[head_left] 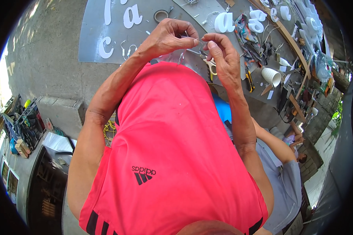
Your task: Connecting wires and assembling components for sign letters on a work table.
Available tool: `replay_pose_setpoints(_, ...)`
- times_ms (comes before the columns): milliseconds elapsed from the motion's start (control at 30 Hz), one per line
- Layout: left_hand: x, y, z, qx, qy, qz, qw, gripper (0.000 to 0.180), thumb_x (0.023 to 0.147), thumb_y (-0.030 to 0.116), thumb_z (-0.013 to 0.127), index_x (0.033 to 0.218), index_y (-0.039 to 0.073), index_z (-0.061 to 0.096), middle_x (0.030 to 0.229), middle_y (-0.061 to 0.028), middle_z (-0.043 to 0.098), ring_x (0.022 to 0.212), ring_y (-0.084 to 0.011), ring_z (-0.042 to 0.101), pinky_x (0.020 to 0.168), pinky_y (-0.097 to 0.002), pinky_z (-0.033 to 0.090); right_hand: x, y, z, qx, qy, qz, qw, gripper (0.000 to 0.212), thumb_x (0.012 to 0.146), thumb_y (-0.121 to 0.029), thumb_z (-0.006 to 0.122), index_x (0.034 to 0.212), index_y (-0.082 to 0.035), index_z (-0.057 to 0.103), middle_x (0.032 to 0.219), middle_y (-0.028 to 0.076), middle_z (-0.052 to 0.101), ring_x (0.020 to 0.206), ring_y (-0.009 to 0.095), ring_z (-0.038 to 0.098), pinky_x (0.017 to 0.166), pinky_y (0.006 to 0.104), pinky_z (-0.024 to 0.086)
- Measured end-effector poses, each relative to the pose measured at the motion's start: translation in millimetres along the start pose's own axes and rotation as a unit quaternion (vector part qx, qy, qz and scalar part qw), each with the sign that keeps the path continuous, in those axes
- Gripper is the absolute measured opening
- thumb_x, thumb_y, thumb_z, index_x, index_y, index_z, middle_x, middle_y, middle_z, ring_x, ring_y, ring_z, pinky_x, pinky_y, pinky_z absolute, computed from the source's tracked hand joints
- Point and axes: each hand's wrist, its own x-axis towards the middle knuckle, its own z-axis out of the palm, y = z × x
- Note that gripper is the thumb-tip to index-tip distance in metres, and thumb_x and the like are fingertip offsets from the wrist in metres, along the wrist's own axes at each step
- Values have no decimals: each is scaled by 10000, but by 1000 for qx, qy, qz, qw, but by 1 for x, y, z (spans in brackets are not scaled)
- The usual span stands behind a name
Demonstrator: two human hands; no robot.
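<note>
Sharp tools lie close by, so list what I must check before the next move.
1. Left hand and right hand both visible: ok.
2. Anything held identified: cannot tell; too fine to make out.
3. Scissors clear of the right hand: cannot tell; close beside it in view, gap unclear.
4. Utility knife apart from both hands: ok.
5. Its blade retracted: cannot tell; too small.
6. White curved cutout apart from the left hand: ok.

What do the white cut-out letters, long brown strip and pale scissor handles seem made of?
White cut-out letters: matte plastic or foam, judging by even colour and clean edges. Long brown strip: probably bare wood, from its dull tan colour. Pale scissor handles: likely moulded plastic, smooth and rounded.
</note>
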Motion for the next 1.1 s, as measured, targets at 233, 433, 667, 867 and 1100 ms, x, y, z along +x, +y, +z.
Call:
replay_pose_setpoints(233, 0, 3, -3, -42, -18, -27, 999, 132, 881, 136, 747, 905, 8, 723, 802, -3, 677, 740, -59, 612, 665, -227, 480, 13, 8, -2, -324, 58, -406, 852, 343, 746, -12, 796, 1069, -63, 690, 979, 70, 659, 838, 260, 634, 687, 352, 520)
replay_pose_setpoints(433, 3, 0, 0, -67, -38, -26, 997, 133, 882, 136, 742, 890, 6, 716, 802, -20, 683, 743, -72, 626, 687, -236, 497, 14, 10, -3, -386, 75, -455, 799, 257, 735, -26, 813, 967, -61, 707, 910, 43, 658, 817, 231, 629, 689, 359, 518)
replay_pose_setpoints(667, 4, 4, 4, -56, -40, -38, 997, 152, 893, 152, 746, 879, 5, 712, 791, -18, 681, 727, -70, 620, 636, -235, 482, 12, 8, 0, -381, 81, -432, 813, 197, 751, -4, 779, 924, -57, 701, 869, 41, 649, 770, 215, 618, 634, 340, 497)
replay_pose_setpoints(867, 6, 11, 7, 122, -45, 33, 991, 111, 917, 118, 728, 897, 10, 715, 775, 3, 658, 696, -36, 568, 601, -225, 446, 6, 13, -16, 121, -42, 159, 979, 82, 915, -98, 687, 953, -25, 686, 820, 36, 669, 662, 95, 573, 521, 266, 436)
replay_pose_setpoints(1100, 7, 1, 0, -21, -34, -31, 999, 128, 893, 137, 740, 901, 11, 719, 794, 2, 661, 714, -48, 584, 631, -235, 464, -5, 4, -9, -91, 21, -80, 992, 150, 943, -54, 673, 1088, -24, 695, 922, 61, 706, 715, 134, 623, 585, 267, 484)
